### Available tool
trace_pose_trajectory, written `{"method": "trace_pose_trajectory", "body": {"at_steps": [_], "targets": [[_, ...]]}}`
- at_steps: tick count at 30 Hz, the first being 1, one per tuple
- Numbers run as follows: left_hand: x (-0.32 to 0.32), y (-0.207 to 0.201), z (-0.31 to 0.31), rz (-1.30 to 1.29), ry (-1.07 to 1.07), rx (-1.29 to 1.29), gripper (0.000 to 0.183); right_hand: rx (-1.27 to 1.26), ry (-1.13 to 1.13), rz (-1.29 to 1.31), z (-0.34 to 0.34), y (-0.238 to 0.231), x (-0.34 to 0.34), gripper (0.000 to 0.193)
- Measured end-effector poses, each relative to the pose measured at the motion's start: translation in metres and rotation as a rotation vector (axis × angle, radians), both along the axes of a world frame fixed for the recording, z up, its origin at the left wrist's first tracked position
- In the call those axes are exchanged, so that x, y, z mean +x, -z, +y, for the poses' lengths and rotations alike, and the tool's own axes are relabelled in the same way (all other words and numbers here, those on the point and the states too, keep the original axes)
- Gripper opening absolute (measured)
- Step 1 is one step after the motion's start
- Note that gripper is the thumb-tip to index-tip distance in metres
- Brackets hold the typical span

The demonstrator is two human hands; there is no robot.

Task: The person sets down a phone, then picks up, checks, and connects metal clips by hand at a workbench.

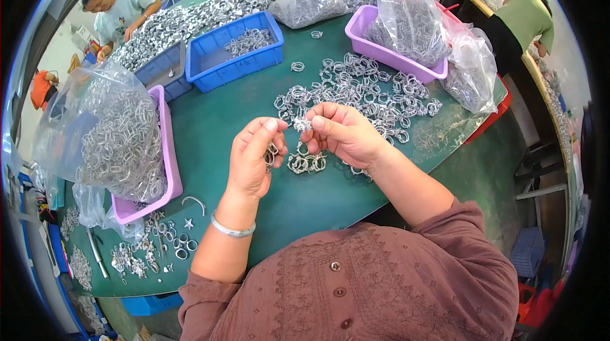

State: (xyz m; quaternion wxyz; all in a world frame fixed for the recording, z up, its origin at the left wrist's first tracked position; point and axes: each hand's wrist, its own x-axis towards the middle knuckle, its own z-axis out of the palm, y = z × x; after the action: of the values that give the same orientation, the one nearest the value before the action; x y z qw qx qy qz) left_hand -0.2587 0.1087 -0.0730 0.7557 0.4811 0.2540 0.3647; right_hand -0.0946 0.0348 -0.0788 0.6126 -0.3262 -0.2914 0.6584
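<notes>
My left hand (249, 157) is closed, with a few silver rings (271, 154) tucked in its curled fingers. Opposite it, my right hand (343, 133) pinches a small silver ring piece (301, 124) between thumb and fingers. The left fingertips come close to that piece; whether they touch it I cannot tell. Just below the hands a small cluster of rings (306, 162) lies on the green table (222, 115). A wide loose heap of similar silver rings (356, 84) spreads beyond my right hand.
On the left a purple basket (170, 150) holds a plastic bag of rings (121, 144). A blue tray (206, 74) and another purple basket (397, 58) stand farther back. Loose small parts (136, 258) lie at the lower left. Two people work nearby.
</notes>
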Motion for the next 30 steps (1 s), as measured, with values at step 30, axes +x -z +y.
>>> {"method": "trace_pose_trajectory", "body": {"at_steps": [30], "targets": [[0.002, 0.010, 0.006, -0.039, 0.307, -0.344, 0.030, 0.247, 0.164, -0.388, -0.002, -0.009, -0.005, 0.018]]}}
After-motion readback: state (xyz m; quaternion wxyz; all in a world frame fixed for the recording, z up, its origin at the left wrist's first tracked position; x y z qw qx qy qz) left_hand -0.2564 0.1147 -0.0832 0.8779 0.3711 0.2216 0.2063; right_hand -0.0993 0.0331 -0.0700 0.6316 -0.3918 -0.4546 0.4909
